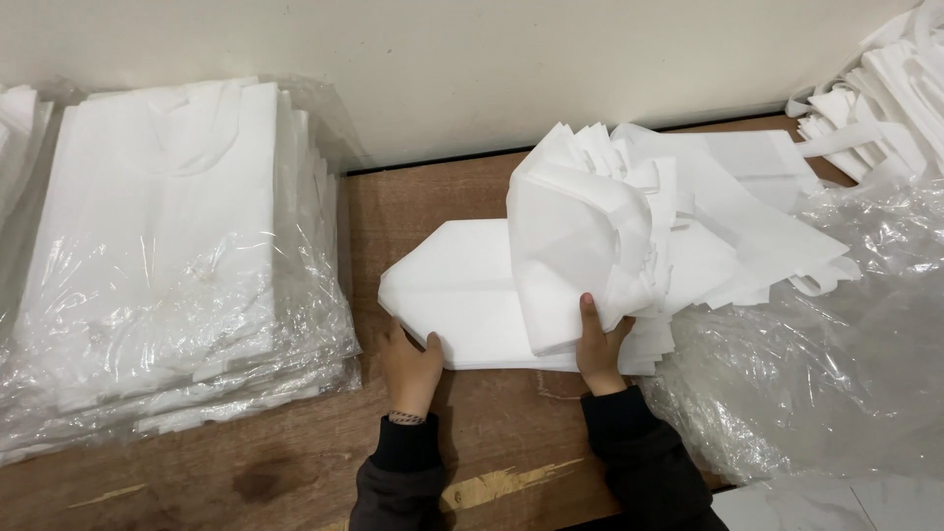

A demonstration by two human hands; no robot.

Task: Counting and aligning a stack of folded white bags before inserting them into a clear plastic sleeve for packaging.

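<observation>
White non-woven fabric bags [590,256], stacked loosely on the brown wooden table [295,462], could slump toward the crinkled clear plastic wrap [836,374], since the right hand [602,349] only pinches a folded-up bunch while the left hand [411,369] grips the near edge.

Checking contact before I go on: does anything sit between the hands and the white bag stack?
Nothing visible: the left hand and right hand both rest directly on the white bag stack.
</observation>
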